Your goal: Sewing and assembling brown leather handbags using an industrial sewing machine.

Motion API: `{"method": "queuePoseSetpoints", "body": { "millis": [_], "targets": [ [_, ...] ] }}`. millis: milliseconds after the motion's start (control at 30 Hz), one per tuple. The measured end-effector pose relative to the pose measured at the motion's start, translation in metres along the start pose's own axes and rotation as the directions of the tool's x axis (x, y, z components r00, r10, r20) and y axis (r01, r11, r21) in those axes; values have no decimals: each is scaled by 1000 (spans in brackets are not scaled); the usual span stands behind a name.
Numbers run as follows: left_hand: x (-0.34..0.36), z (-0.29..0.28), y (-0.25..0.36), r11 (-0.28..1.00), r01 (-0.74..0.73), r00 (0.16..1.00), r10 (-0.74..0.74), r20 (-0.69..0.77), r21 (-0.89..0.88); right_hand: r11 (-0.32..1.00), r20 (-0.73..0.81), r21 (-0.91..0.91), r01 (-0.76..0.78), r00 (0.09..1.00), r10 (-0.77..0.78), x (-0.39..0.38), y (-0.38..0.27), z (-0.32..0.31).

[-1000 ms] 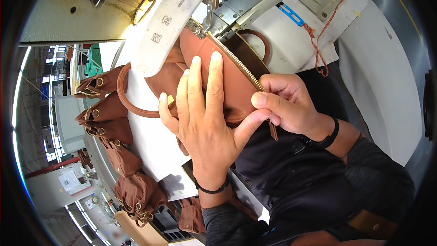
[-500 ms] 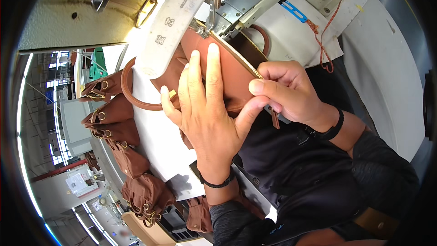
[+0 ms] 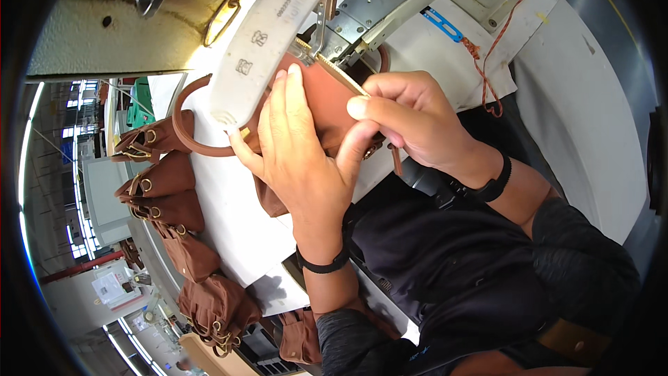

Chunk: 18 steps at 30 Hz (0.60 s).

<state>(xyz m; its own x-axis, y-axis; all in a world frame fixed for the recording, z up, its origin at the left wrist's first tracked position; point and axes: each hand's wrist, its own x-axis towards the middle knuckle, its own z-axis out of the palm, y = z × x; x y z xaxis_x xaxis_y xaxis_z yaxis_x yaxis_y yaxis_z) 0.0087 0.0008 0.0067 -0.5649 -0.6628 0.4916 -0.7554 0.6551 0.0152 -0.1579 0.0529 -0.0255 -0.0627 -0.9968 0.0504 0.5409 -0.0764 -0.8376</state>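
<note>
A brown handbag (image 3: 330,108) lies under the head of a sewing machine (image 3: 268,35), its gold-toothed zipper (image 3: 339,73) running to the presser foot. My left hand (image 3: 296,146) rests on the bag's side with its fingers stretched out flat. Pinched between thumb and fingers, the zipper edge of the bag is held by my right hand (image 3: 410,115), close to the left thumb. A brown strap end (image 3: 396,160) hangs below the right hand. The bag's round handle (image 3: 182,122) loops out to the left of the machine head. The stitching point is partly hidden by the machine.
Several brown bags (image 3: 167,181) with gold rings line the table's left side. A blue tool (image 3: 443,24) on an orange cord (image 3: 480,63) lies at the upper right. The machine's body (image 3: 90,28) fills the upper left.
Both hands and the bag have moved up and left toward the presser foot. Less of the zipper shows between the foot and my right hand. The view has shifted slightly.
</note>
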Motion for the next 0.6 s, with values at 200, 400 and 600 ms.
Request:
{"method": "queuePoseSetpoints", "body": {
  "millis": [200, 400, 600],
  "targets": [
    [15, 12, -12, 1000, -26, 998, 26, -54, -6, 998, -42, 2, 58, 997, -57, 20, 2, 4],
    [22, 13, -24, 999, -41, 994, 43, -97, 27, 992, -75, -56, 113, 990, -117, 36, 5, 11],
    [2, 15, 2, 973, -98, 970, 46, -239, -211, 984, -139, -152, 90, 984, -111, 38, 0, 11]
  ]
}}
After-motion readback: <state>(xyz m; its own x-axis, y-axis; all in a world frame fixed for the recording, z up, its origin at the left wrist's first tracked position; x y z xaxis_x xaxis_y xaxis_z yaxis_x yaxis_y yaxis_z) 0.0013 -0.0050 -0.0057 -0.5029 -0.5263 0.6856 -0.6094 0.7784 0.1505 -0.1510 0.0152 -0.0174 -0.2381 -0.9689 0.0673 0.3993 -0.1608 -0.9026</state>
